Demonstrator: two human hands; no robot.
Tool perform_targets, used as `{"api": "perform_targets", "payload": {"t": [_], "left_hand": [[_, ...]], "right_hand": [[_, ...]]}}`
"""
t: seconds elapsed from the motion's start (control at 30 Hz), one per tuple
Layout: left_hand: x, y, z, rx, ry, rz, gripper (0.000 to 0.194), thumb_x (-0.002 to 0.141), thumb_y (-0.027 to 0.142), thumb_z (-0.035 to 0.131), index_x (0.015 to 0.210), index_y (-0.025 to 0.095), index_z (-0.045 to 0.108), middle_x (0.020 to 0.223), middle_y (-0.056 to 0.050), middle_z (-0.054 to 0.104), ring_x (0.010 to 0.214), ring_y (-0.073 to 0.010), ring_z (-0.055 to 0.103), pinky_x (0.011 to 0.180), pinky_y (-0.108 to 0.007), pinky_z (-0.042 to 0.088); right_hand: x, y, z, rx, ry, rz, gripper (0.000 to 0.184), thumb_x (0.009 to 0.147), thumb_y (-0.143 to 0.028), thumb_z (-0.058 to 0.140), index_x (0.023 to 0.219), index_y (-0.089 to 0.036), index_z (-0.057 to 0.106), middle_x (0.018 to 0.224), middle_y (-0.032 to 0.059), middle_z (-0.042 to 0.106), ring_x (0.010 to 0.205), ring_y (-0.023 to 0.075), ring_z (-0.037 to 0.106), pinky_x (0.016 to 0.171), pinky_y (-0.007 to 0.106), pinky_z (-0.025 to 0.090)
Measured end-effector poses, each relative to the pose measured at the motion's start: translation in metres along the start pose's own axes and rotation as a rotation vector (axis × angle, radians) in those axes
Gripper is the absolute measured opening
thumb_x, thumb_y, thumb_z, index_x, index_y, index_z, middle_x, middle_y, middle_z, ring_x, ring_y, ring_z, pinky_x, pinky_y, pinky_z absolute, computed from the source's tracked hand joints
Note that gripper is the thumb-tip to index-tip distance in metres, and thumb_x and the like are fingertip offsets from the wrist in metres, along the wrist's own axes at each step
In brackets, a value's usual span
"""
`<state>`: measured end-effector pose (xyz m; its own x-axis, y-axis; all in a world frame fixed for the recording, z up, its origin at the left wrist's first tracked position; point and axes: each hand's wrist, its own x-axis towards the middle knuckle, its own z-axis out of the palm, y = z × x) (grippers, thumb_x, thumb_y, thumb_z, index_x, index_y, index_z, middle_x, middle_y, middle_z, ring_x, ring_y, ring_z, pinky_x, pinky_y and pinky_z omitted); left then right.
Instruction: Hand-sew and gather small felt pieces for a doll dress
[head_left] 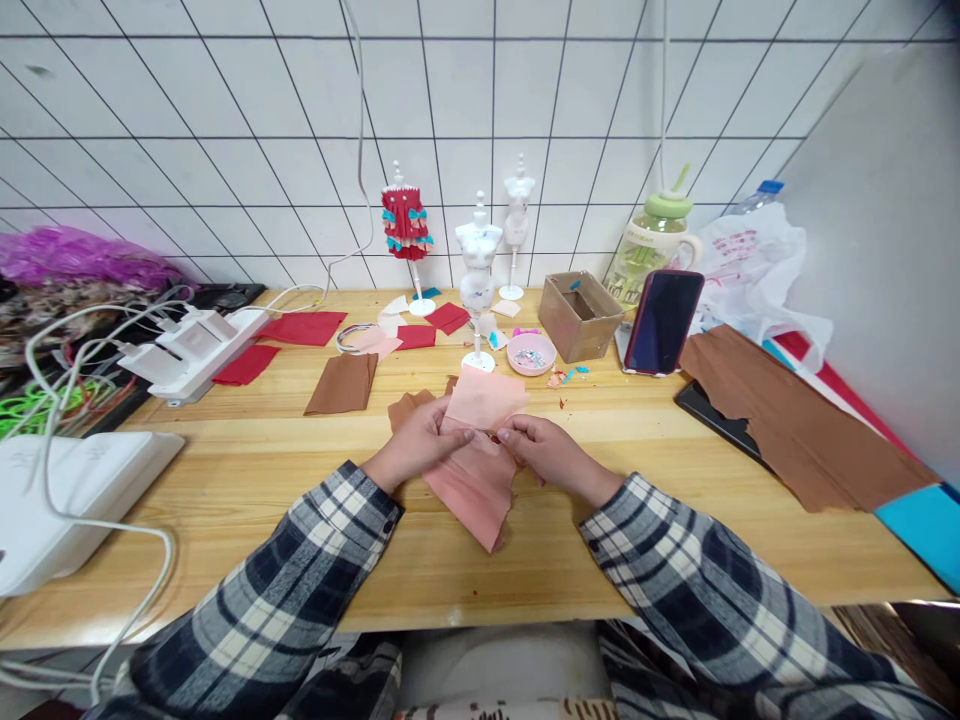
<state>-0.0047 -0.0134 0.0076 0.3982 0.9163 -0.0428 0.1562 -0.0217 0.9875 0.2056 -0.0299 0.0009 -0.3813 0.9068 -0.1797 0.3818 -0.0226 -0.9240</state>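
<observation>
pink paper sheets [480, 450] | thin, creased, stacked | held above wooden table's front edge

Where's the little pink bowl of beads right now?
The small pink bowl sits on the wooden table, centre of the head view, between the white mannequin stand and the open cardboard box.

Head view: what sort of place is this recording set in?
Probably a small craft or doll-dressmaking bench against a tiled wall. Miniature mannequins stand at the back of the wooden table, cut fabric pieces lie around, and both hands hold pink fabric.
</observation>
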Motion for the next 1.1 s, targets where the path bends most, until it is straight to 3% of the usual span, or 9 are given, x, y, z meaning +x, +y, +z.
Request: {"api": "perform_targets", "payload": {"t": [0.5, 0.67, 0.87, 1.1], "left_hand": [[0.0000, 0.0024, 0.0013, -0.016, 0.002, 0.012, 0.048, 0.072, 0.036, 0.075, 0.113, 0.012, 0.065, 0.119, -0.013, 0.069, 0.109, -0.0314, 0.064, 0.096, -0.044, 0.048], [-0.0004, 0.0027, 0.0019, -0.020, -0.007, 0.027, 0.046, 0.073, 0.035, 0.075, 0.111, 0.012, 0.066, 0.112, -0.012, 0.072, 0.108, -0.0307, 0.064, 0.097, -0.044, 0.048], [0.0016, -0.0005, 0.0005, -0.026, -0.008, 0.020, 0.048, 0.071, 0.033, 0.076, 0.113, 0.012, 0.064, 0.124, -0.015, 0.066, 0.108, -0.0308, 0.064, 0.097, -0.045, 0.047], [-0.0005, 0.0026, 0.0028, -0.054, -0.031, 0.013, 0.047, 0.072, 0.033, 0.075, 0.113, 0.012, 0.064, 0.104, -0.011, 0.073, 0.103, -0.0295, 0.066, 0.095, -0.044, 0.048]], "right_hand": [[0.0010, -0.0012, 0.0013, 0.036, 0.003, -0.011, 0.022, 0.088, -0.037, 0.051, 0.085, -0.017, 0.061, 0.061, -0.0042, 0.047, 0.056, 0.0112, 0.044, 0.052, 0.022, 0.035], [0.0023, 0.0024, 0.0014, -0.010, 0.005, -0.011, 0.024, 0.088, -0.039, 0.051, 0.083, -0.017, 0.059, 0.060, -0.0046, 0.046, 0.055, 0.0107, 0.043, 0.051, 0.022, 0.033], [0.0013, 0.0033, 0.0008, -0.049, 0.001, -0.024, 0.026, 0.089, -0.041, 0.051, 0.082, -0.017, 0.059, 0.061, -0.0040, 0.048, 0.055, 0.0105, 0.044, 0.049, 0.021, 0.034], [0.0007, -0.0003, 0.0001, -0.058, 0.005, -0.005, 0.026, 0.090, -0.039, 0.049, 0.084, -0.017, 0.062, 0.060, -0.0040, 0.047, 0.055, 0.0109, 0.044, 0.050, 0.022, 0.033]]}}
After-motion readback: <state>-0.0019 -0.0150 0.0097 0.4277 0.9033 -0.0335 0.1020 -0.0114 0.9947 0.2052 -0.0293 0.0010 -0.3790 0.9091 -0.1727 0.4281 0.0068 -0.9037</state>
